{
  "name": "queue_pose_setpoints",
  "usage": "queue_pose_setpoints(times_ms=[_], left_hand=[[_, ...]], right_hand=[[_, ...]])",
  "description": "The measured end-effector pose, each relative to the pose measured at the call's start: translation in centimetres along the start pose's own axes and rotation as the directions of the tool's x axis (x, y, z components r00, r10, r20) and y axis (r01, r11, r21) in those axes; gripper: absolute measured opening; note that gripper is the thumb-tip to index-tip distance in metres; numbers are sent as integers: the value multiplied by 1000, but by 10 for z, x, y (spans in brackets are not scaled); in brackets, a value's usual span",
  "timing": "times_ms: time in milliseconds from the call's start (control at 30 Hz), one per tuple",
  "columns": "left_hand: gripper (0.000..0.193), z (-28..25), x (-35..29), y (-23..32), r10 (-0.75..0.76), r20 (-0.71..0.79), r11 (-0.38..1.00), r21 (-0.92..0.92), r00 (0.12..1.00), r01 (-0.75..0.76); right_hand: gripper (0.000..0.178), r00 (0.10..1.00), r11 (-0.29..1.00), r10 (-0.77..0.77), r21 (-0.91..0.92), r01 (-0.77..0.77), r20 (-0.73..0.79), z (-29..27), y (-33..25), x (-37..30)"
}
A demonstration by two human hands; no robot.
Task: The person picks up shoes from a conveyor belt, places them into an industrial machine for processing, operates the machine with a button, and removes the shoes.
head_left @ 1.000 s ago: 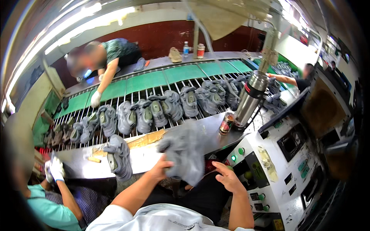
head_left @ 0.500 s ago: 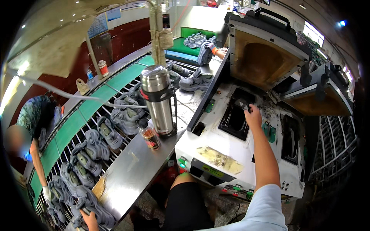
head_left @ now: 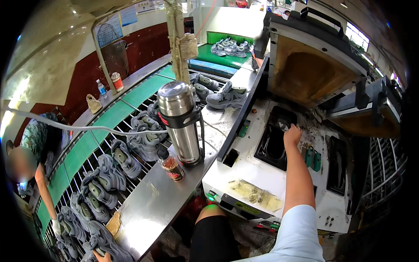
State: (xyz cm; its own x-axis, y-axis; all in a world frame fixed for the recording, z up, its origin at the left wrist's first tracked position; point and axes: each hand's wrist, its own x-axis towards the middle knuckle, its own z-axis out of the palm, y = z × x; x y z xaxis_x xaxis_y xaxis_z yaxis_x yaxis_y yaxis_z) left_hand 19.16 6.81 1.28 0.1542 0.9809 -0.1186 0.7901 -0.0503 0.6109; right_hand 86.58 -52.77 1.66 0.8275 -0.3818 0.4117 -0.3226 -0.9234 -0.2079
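Down at the lower left, had the left hand on the opening of a gray shoe, at the near end of a steel bench. Could not tell how far closed, with much of that hand cut off. Had the right hand at a black well in a white machine, fingertips bunched together; could not tell whether around anything. Saw a raised lid above the well. Saw more gray shoes lined up on a metal rack beside the bench, a co-worker's gloved hand next to them. On the bench, saw a steel flask just beside a drink bottle.
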Motion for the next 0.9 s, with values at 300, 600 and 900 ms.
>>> queue_pose_setpoints(times_ms=[300,600,900], left_hand=[[81,19,20,-54,216,-71,882,-414,974,-226],[77,19,5,-40,57,-172,929,-352,984,-115],[79,27,7,-45,99,-160,937,-317,982,-146]], right_hand=[[30,979,974,-13,217,57,-202,-56,-37,-69],[7,650,332,-760,846,417,-22,-116,-78,-270],[9,293,211,-954,568,796,-56,-22,-73,-502]])
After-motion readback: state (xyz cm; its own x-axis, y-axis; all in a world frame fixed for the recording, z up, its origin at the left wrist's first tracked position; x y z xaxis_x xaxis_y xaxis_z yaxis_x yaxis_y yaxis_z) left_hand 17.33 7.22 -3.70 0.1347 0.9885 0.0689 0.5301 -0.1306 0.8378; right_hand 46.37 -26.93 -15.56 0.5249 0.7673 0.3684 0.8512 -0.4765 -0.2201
